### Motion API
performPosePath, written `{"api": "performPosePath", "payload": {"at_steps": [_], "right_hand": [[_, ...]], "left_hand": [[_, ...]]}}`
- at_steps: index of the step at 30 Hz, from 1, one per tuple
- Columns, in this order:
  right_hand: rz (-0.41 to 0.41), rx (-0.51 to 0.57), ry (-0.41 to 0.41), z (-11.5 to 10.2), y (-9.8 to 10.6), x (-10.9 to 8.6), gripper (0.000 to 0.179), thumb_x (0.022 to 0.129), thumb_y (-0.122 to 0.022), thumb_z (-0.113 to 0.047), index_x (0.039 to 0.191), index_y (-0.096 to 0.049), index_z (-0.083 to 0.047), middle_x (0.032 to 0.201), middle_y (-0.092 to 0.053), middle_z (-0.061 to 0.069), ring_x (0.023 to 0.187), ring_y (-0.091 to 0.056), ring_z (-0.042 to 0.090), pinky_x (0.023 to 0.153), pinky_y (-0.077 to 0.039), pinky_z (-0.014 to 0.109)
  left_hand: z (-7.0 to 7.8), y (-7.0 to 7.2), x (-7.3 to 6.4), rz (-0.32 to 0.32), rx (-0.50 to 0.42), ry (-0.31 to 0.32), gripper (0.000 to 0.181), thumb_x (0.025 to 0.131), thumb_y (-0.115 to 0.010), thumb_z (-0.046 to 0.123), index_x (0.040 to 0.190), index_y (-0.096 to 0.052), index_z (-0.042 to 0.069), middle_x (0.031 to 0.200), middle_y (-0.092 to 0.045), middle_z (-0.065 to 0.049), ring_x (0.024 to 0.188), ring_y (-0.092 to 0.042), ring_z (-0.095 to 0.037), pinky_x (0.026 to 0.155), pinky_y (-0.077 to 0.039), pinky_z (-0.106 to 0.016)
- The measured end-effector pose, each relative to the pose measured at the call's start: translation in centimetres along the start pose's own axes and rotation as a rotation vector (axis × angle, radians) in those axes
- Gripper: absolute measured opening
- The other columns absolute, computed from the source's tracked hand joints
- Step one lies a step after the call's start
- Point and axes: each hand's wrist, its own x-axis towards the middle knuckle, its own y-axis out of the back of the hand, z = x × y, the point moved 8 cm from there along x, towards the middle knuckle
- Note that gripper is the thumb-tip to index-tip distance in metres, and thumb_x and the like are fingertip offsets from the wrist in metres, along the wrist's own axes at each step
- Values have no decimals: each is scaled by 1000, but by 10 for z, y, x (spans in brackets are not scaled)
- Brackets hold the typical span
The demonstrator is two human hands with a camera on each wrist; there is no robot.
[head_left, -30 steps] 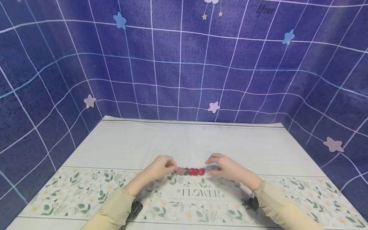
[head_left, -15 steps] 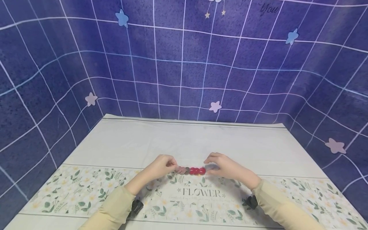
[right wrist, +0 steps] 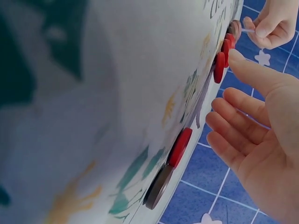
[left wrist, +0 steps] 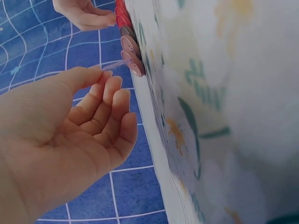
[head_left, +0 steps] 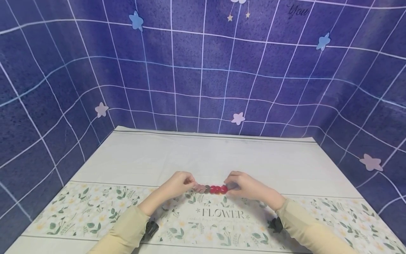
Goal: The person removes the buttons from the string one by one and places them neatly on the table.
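Fingers [left wrist: 89, 100] of the left hand [left wrist: 65, 126] pinch a pale lilac ribbon [left wrist: 116, 64] beside the outermost of the pink buttons [left wrist: 133, 65], while at the row's other end the right hand [head_left: 248, 185] poises its thumb apart from loosely bent fingers, close by the red buttons [head_left: 217, 189]; firm contact cannot be confirmed. Between the two colors sits one grey button [head_left: 207, 189], the whole row lying across the cloth-covered counter [head_left: 203, 158]. Seen from the right wrist, another red button [right wrist: 179, 147] and a brown button [right wrist: 160, 186] lie together, apart from the row. Good handling here likely means a secure pinch, only gentle tension so the buttons lie flat without bunching, and light right-hand nudges kept low along the ribbon's line.
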Motion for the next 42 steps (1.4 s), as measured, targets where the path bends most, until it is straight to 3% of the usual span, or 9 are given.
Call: {"api": "performPosePath", "payload": {"at_steps": [25,42], "right_hand": [[-65,9,-38,-3,-11,4,33,83,-70,-22,111,-65,-5,96,-60,-1,90,-60,13,85,-51,28],[-52,8,-25,-2,-14,6,33,81,-72,-23,108,-67,-6,93,-58,0,85,-57,12,82,-51,26]], "left_hand": [[1,-1,0,-11,4,-6,5,84,-67,17,84,-67,12,74,-62,7,69,-53,-7,65,-46,-21],[0,-3,-1,-28,12,-22,4,82,-69,14,84,-66,14,75,-62,8,71,-55,-6,67,-48,-22]]}}
